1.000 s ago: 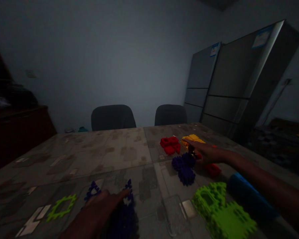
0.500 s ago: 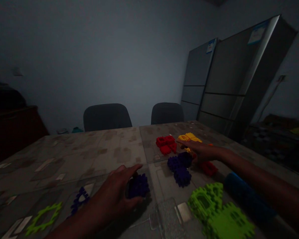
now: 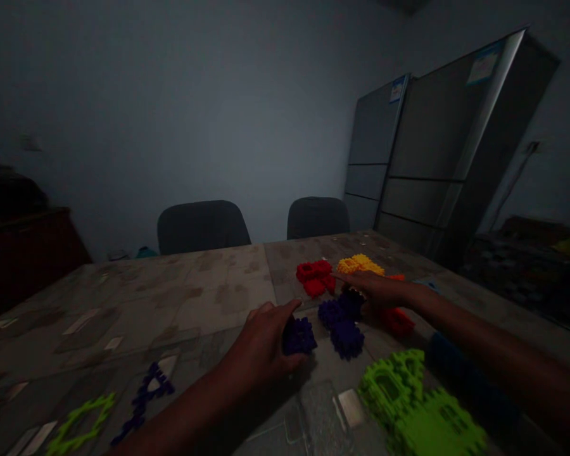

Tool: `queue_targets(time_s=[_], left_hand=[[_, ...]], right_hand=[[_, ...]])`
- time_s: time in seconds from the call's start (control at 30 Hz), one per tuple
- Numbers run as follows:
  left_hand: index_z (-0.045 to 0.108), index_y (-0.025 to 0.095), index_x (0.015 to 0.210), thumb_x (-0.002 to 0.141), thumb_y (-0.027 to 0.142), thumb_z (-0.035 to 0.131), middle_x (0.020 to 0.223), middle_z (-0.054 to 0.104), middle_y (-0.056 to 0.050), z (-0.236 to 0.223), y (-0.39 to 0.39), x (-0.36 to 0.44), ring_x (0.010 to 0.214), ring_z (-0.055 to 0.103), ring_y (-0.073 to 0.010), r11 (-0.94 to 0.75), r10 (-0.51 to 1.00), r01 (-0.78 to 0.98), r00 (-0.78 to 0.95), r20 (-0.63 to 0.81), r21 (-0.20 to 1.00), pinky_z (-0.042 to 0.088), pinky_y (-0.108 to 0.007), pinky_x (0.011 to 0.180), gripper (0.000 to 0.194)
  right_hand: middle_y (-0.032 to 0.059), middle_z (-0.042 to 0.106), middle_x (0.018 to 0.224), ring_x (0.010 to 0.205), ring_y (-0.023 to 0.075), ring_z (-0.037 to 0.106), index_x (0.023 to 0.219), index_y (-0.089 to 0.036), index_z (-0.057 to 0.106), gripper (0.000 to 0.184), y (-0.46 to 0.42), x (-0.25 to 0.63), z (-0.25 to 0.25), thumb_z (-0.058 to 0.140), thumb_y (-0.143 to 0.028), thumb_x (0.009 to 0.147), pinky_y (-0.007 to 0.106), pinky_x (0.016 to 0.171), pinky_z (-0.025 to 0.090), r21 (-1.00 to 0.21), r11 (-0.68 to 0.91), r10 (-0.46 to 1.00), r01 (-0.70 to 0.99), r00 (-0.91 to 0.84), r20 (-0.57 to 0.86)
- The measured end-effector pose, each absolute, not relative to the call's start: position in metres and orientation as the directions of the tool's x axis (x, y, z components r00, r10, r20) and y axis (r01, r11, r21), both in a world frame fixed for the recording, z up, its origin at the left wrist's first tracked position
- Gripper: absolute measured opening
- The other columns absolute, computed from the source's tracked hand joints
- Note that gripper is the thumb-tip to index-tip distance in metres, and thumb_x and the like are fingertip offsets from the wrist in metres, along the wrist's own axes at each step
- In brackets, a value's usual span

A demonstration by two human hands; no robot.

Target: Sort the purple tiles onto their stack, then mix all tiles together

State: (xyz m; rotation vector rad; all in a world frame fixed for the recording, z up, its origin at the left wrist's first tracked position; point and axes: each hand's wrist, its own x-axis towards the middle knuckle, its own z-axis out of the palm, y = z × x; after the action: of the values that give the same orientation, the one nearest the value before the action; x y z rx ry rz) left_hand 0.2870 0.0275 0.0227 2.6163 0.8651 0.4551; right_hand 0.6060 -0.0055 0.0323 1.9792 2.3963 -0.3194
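My left hand (image 3: 268, 342) curls its thumb and fingers around a dark purple stack of toothed building blocks (image 3: 299, 335), low over the table. To the right of that stack lies a pile of purple toothed building blocks (image 3: 344, 332). Over the far side of this pile reaches my right hand (image 3: 373, 291), fingers stretched out to the left and the thumb lower down; its underside is dark and partly hidden. Red blocks (image 3: 316, 277) lie just beyond its fingertips, yellow blocks (image 3: 361, 263) behind it, and an orange-red block (image 3: 398, 322) beside its wrist.
Lime green blocks (image 3: 418, 402) sit at the near right, beside a blue piece (image 3: 470, 373) under my right forearm. A green frame piece (image 3: 83, 421) and purple frame pieces (image 3: 147, 396) lie at the left of the patterned table (image 3: 209, 278). Chairs (image 3: 202, 228) stand behind it.
My left hand has moved right and away from me with the purple blocks, closer to the purple pile. My right hand has shifted slightly left, over the pile's far side.
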Motion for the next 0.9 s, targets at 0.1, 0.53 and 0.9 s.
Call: queue_targets(time_s=[0.1, 0.53, 0.9], left_hand=[[0.050, 0.027, 0.137, 0.072, 0.029, 0.077, 0.107, 0.068, -0.005, 0.023, 0.036, 0.301, 0.100, 0.061, -0.0268, -0.780, 0.599, 0.500, 0.771, 0.217, 0.376, 0.046, -0.039, 0.089, 0.071], [0.056, 0.019, 0.127, 0.093, 0.040, 0.063, 0.127, 0.061, -0.009, 0.017, 0.059, 0.384, 0.114, 0.060, -0.0276, -0.816, 0.575, 0.539, 0.792, 0.204, 0.208, 0.048, -0.053, 0.097, 0.041], [0.055, 0.019, 0.129, 0.094, 0.041, 0.062, 0.126, 0.062, -0.009, 0.015, 0.054, 0.406, 0.111, 0.062, -0.0267, -0.785, 0.610, 0.570, 0.778, 0.149, 0.242, 0.050, -0.052, 0.096, 0.042]], right_hand=[[0.0133, 0.058, 0.137, 0.125, 0.0328, 0.053, 0.158, -0.027, 0.018, 0.113, -0.008, 0.607, 0.033, 0.076, -0.003, 0.064, 0.042, 0.105, 0.039, -0.146, 0.165, 0.974, 0.975, -0.184, -0.129], [0.0120, 0.059, 0.136, 0.122, 0.0320, 0.054, 0.158, -0.030, 0.015, 0.113, -0.012, 0.609, 0.031, 0.075, -0.004, 0.067, 0.043, 0.103, 0.040, -0.129, 0.149, 0.983, 0.980, -0.161, -0.092], [0.0148, 0.057, 0.138, 0.124, 0.0356, 0.053, 0.158, -0.029, 0.017, 0.113, -0.013, 0.604, 0.032, 0.077, -0.008, 0.065, 0.045, 0.102, 0.039, -0.126, 0.130, 0.981, 0.983, -0.146, -0.127]])
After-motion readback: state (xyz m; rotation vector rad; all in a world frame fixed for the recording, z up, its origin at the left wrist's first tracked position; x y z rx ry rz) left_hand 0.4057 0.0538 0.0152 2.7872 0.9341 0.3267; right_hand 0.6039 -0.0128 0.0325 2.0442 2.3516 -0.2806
